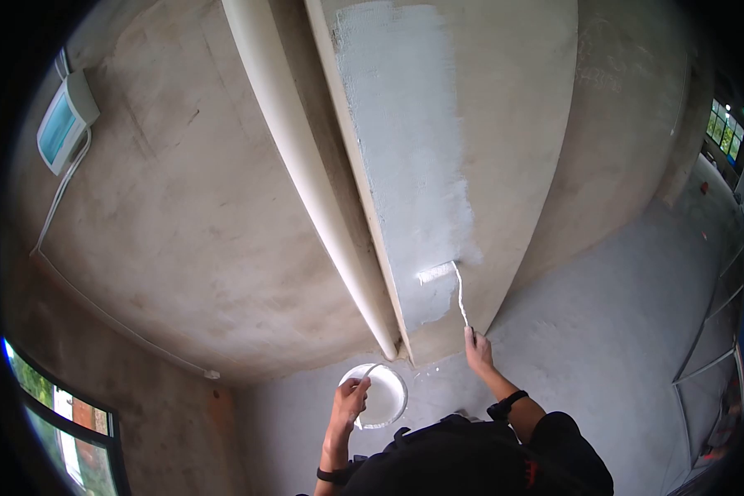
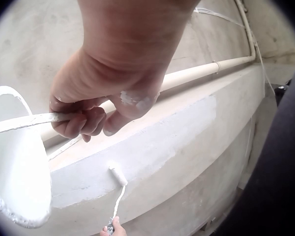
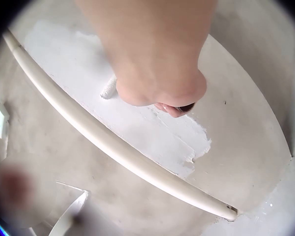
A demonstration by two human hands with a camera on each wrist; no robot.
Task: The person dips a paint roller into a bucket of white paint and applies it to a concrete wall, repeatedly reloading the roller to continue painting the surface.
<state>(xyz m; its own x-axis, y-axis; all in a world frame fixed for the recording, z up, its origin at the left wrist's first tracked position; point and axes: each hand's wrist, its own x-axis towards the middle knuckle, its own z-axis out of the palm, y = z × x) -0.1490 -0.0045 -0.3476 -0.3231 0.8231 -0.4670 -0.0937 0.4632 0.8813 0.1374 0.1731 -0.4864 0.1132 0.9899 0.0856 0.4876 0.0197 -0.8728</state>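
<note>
My right hand (image 1: 479, 351) grips the handle of a paint roller (image 1: 436, 273), whose white sleeve lies against the lower part of a painted strip (image 1: 413, 124) on the wall column. In the right wrist view the hand (image 3: 157, 83) hides most of the roller; only the end of its sleeve (image 3: 108, 88) shows. My left hand (image 1: 351, 400) has its fingers curled round the handle of a white bucket (image 1: 403, 397). White paint smears the thumb side of that hand (image 2: 98, 93) in the left wrist view. Pale paint shows inside the bucket.
A cream pipe (image 1: 306, 174) runs down the wall left of the column. A white electrical box (image 1: 66, 124) with cables hangs on the left wall. A window (image 1: 66, 422) is at lower left, and metal frames (image 1: 703, 372) stand on the right. Grey concrete floor (image 1: 587, 306) surrounds the column.
</note>
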